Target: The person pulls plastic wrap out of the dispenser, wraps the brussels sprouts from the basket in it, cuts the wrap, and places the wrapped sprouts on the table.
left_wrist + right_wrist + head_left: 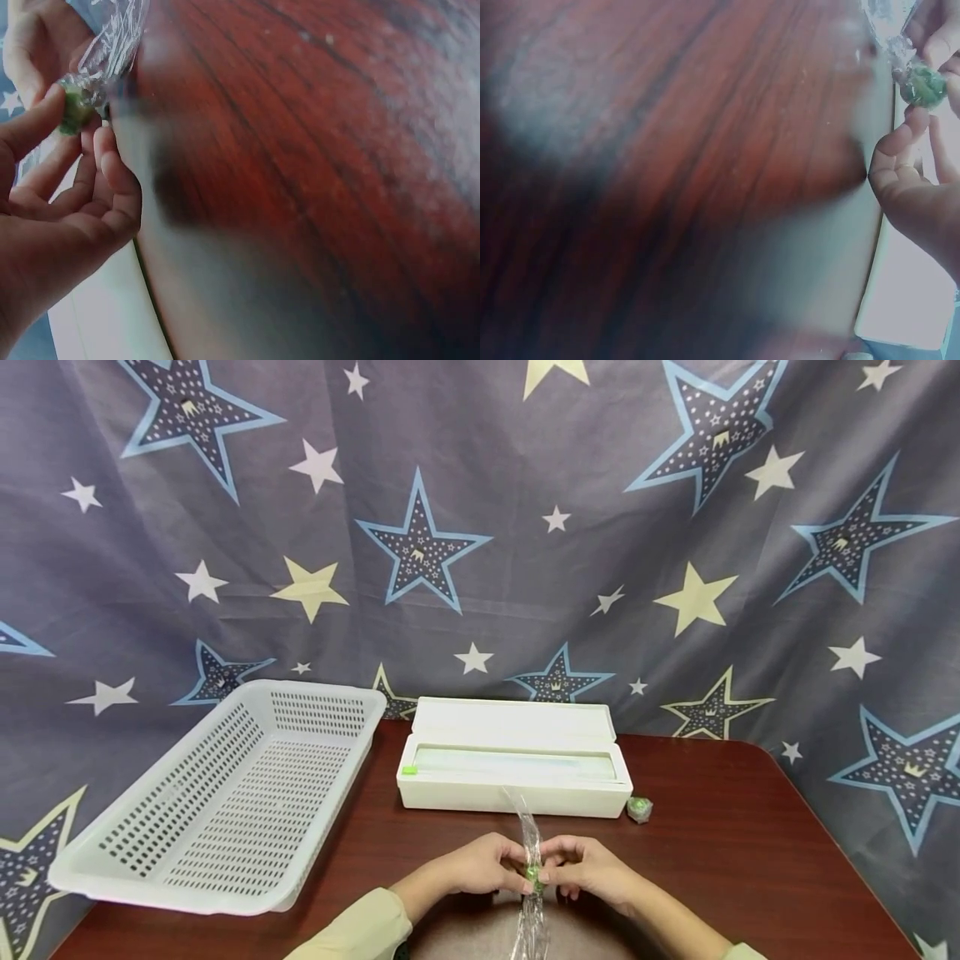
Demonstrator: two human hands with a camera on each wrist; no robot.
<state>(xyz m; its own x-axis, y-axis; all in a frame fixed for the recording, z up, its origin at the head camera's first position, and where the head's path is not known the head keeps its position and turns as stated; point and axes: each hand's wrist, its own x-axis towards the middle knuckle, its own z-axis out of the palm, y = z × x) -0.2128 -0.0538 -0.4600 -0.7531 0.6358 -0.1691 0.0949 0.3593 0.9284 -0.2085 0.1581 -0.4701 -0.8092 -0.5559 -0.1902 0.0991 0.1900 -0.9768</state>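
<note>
Between my two hands is a small green piece (533, 874) wrapped in clear plastic film (531, 922). Its exact kind cannot be told. The film trails in crinkled strands above and below it. My left hand (482, 865) pinches the piece from the left with thumb and fingers. From the other side my right hand (592, 870) pinches it too. In the left wrist view the green piece (75, 111) sits at the fingertips, with film bunched beside it. The right wrist view shows the wrapped green piece (924, 86) between the fingers of both hands.
Behind the hands stands a white film dispenser box (517, 797) with its lid raised and a green slider on its left. A small wrapped green piece (640, 810) lies by its right end. At the left is a white perforated basket (300, 860). A star-patterned cloth hangs behind the table (720, 810).
</note>
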